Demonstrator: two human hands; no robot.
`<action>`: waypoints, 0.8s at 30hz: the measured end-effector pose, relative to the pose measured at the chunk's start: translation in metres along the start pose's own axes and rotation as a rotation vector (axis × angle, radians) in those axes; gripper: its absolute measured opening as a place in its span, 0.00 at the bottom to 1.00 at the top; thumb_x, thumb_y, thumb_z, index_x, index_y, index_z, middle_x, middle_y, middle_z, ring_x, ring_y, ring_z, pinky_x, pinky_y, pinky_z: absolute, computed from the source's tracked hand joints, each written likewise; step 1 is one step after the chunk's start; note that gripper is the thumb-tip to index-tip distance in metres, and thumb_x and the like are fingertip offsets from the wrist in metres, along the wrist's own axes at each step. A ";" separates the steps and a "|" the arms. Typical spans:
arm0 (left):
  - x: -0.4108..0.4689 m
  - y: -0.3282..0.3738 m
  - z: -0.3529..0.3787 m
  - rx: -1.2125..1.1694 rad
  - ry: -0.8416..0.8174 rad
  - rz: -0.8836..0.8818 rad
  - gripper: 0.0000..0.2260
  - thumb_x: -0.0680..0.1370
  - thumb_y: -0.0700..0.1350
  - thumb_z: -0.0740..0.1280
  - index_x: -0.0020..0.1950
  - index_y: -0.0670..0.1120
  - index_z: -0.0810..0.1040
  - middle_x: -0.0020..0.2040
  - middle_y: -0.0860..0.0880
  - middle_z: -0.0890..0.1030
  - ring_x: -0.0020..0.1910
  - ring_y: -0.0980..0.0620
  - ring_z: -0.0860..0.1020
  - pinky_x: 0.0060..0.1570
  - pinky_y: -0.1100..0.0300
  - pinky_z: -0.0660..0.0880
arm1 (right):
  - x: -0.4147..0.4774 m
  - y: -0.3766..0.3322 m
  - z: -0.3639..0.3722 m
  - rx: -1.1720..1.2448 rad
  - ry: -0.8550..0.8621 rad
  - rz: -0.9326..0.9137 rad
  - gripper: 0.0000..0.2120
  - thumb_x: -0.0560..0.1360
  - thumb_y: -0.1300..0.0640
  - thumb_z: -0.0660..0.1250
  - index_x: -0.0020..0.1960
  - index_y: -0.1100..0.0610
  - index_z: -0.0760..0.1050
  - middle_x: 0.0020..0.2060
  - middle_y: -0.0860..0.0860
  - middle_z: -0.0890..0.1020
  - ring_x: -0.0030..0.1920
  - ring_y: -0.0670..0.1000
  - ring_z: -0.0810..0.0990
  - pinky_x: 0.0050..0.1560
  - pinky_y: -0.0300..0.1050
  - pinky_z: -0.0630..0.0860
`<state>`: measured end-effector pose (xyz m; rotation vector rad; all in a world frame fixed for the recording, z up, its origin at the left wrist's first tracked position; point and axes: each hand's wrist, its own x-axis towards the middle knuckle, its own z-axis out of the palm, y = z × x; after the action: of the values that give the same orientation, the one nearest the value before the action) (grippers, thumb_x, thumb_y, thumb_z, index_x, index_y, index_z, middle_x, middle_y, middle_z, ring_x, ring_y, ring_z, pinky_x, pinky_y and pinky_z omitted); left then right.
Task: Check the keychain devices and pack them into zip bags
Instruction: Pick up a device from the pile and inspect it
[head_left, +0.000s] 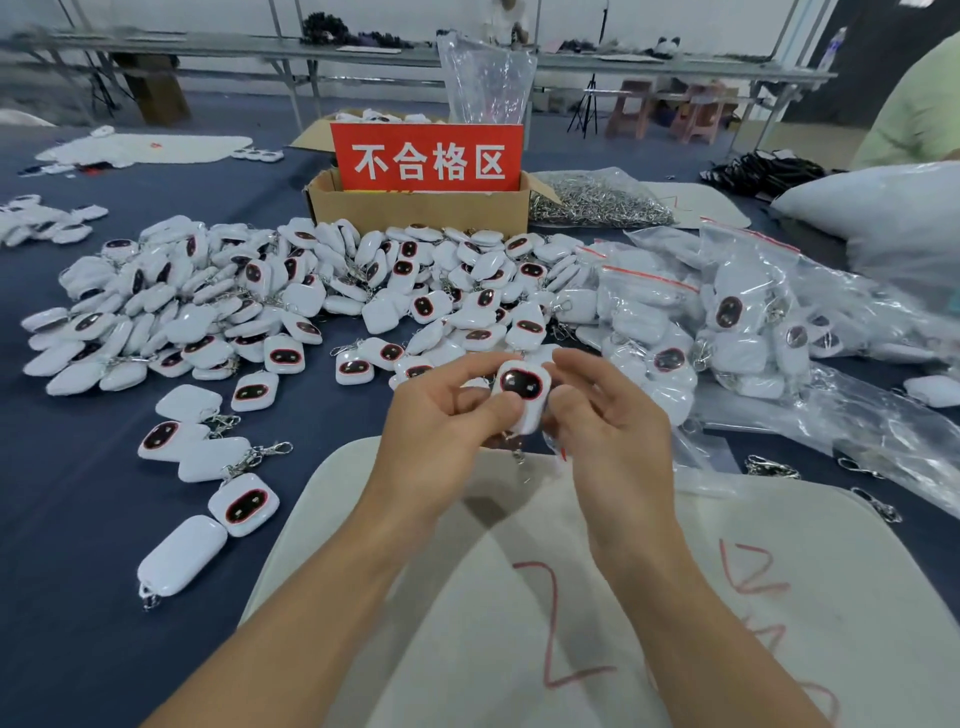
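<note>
Curled left hand (441, 418) and right hand (615, 415) pinch one keychain device (522, 385).

One camera on the person's head looks forward and down, close above the hands (524, 415), over the desk (78, 493).

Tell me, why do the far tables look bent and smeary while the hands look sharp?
Head view: the wide-angle lens bows the far tables and the background is soft; the keychain device between left hand and right hand is crisp; zip bags catch glare; the hands cast a soft shadow on the cream mat.
</note>
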<state>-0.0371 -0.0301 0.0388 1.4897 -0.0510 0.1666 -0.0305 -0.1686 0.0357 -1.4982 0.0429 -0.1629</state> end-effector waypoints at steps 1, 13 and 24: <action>-0.001 0.000 0.003 -0.021 0.003 -0.003 0.13 0.76 0.35 0.72 0.53 0.53 0.87 0.38 0.46 0.86 0.34 0.53 0.82 0.37 0.66 0.77 | 0.000 0.000 0.001 0.050 -0.039 0.049 0.14 0.73 0.56 0.65 0.54 0.48 0.85 0.49 0.48 0.88 0.52 0.52 0.87 0.60 0.58 0.83; 0.006 -0.007 0.000 0.118 -0.054 -0.009 0.09 0.73 0.42 0.68 0.49 0.54 0.82 0.35 0.45 0.85 0.35 0.49 0.84 0.37 0.58 0.80 | 0.004 -0.002 -0.002 0.143 -0.283 0.196 0.12 0.79 0.66 0.64 0.47 0.58 0.86 0.44 0.65 0.86 0.43 0.58 0.86 0.52 0.56 0.86; 0.005 -0.009 -0.001 0.153 -0.081 0.014 0.08 0.73 0.43 0.67 0.49 0.51 0.82 0.34 0.46 0.84 0.35 0.47 0.82 0.42 0.45 0.84 | 0.006 0.000 -0.003 0.156 -0.251 0.171 0.12 0.78 0.68 0.65 0.45 0.60 0.87 0.47 0.69 0.85 0.43 0.64 0.85 0.49 0.53 0.86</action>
<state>-0.0312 -0.0294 0.0301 1.6488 -0.1164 0.1230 -0.0252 -0.1722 0.0364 -1.3427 -0.0420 0.1569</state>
